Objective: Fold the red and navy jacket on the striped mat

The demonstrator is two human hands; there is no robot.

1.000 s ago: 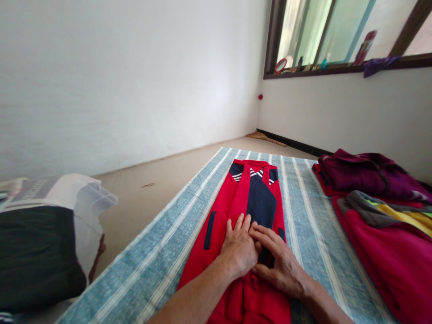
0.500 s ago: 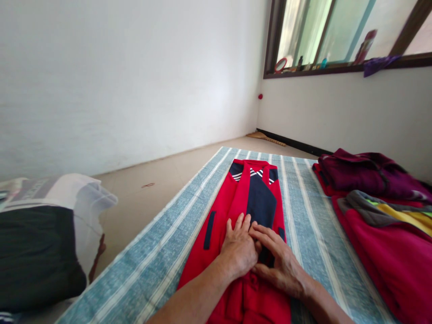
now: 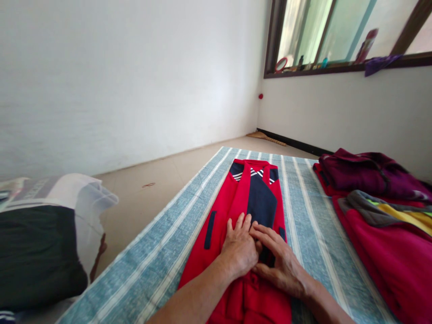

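A red jacket (image 3: 222, 204) with navy panels and white stripes lies folded lengthwise, its collar at the far end. My left hand (image 3: 240, 249) presses on the middle of it, palm down, with the fingers stretched forward and spread. Against its edge, my right hand (image 3: 281, 261) curves its fingers and thumb around a dark navy fold of the jacket. The fingertips of my right hand touch my left hand, and part of the cloth beneath both is hidden. Below my hands, the red fabric is loosely creased.
A blue-and-white striped cloth (image 3: 168, 234) lies under the jacket. To the right are folded clothes: a maroon garment (image 3: 367, 173) and a red one (image 3: 388, 252) with grey and yellow. At left, a dark garment (image 3: 37, 252) sits by a white plastic bag (image 3: 91, 202). Small items line the windowsill (image 3: 324, 69).
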